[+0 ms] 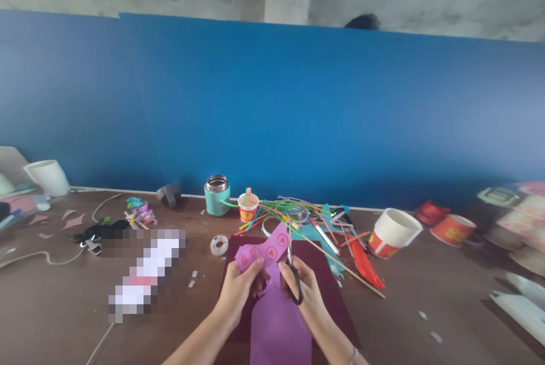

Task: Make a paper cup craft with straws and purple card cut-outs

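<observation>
Between thumb and fingers, my left hand (pixel 242 285) pinches a purple paper (pixel 272 253) with red circles drawn on it. My right hand (pixel 304 285) is closed on black-handled scissors (pixel 297 285), whose blades point up beside the paper's right edge. Whether the blades are biting into the paper I cannot tell. Below both hands lies a larger purple sheet (pixel 281 331); whether it joins the held piece is hidden by my fingers. Under it is a dark maroon sheet (pixel 336 308) on the brown table.
Behind my hands are a tape roll (pixel 219 244), a teal jar (pixel 217 197), a small paper cup (pixel 248 209) and tangled coloured pipe cleaners (pixel 293 206). A wooden stick (pixel 344 267) and stacked paper cups (pixel 394 233) are to the right. A blue partition (pixel 272 109) rises behind.
</observation>
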Available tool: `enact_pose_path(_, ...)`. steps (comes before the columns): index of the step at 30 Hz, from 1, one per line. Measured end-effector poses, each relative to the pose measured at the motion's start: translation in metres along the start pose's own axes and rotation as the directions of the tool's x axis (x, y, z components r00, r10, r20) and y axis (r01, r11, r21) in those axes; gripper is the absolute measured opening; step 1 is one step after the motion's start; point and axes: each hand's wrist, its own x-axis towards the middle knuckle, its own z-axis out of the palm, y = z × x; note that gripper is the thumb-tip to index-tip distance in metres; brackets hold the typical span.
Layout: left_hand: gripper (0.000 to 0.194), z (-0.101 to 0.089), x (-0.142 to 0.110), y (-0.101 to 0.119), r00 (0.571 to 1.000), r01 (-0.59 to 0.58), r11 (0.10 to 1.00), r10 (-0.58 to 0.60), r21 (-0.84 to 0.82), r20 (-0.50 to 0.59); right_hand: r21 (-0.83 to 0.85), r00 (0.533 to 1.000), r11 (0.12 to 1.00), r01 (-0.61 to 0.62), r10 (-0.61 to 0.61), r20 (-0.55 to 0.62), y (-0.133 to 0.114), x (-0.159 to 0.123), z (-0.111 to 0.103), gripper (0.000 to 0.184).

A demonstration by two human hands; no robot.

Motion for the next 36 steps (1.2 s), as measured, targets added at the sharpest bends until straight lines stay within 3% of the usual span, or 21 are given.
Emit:
enact_pose_path(15, 0.042, -0.007, 0.007, 0.002, 0.999, 0.020, 0.997, -0.023, -0.071, -0.043, 0.062, 1.000, 0.998, -0.026, 0.025, 0.011, 0.006, 0.003, 0.000, 0.038)
enact_pose_path(25, 0.037, -0.009, 0.010, 0.005, 0.993, 0.007, 0.966, -0.037, -0.258, -0.111, 0.042, 0.998, 0.999, -0.034, 0.032, 0.059, 0.014, 0.003, -0.001, 0.039)
enact_pose_path(29, 0.032, -0.005, 0.005, 0.002, 0.998, 0.031, 0.923, -0.049, -0.385, -0.037, 0.048, 0.995, 0.996, -0.081, 0.079, 0.057, 0.008, 0.000, 0.005, 0.040)
enact_pose_path(32, 0.033, 0.000, -0.002, -0.001, 0.997, 0.069, 0.924, -0.057, -0.375, 0.044, 0.058, 0.992, 0.993, -0.101, 0.097, 0.076, 0.004, -0.002, 0.013, 0.043)
enact_pose_path(36, 0.039, 0.004, -0.007, 0.000, 0.990, 0.089, 0.970, -0.112, -0.226, -0.088, 0.092, 0.983, 0.987, -0.133, 0.120, 0.142, 0.008, -0.005, 0.021, 0.046)
